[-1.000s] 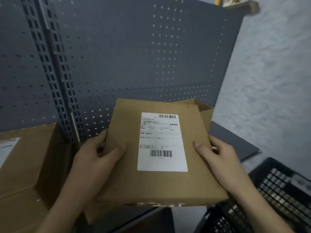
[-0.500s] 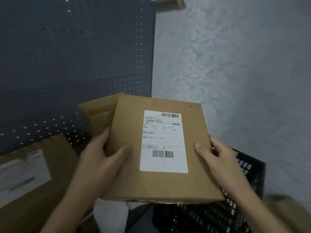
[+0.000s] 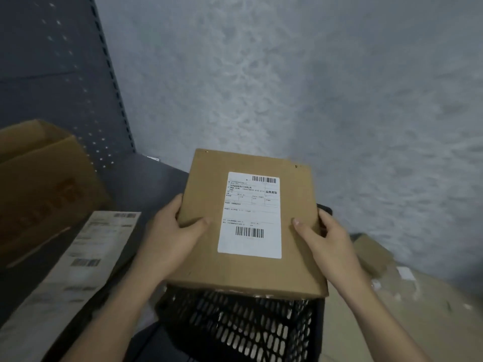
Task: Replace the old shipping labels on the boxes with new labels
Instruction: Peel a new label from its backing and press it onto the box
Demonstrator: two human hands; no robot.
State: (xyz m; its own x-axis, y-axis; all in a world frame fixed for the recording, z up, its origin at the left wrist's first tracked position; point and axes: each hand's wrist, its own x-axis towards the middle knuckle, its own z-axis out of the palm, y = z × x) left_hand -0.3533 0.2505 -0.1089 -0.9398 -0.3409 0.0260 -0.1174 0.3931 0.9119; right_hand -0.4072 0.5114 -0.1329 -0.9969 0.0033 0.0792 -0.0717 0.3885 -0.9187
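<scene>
One labelled box point(image 3: 203, 270) between two hands point(image 3: 170, 239) point(image 3: 332, 244)

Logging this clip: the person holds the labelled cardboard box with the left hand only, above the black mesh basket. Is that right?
Not quite: both hands hold it. In the head view the left hand grips the left edge of the cardboard box and the right hand grips its right edge. The rest stands: the shipping label faces up and the box is above the black mesh basket.
</scene>
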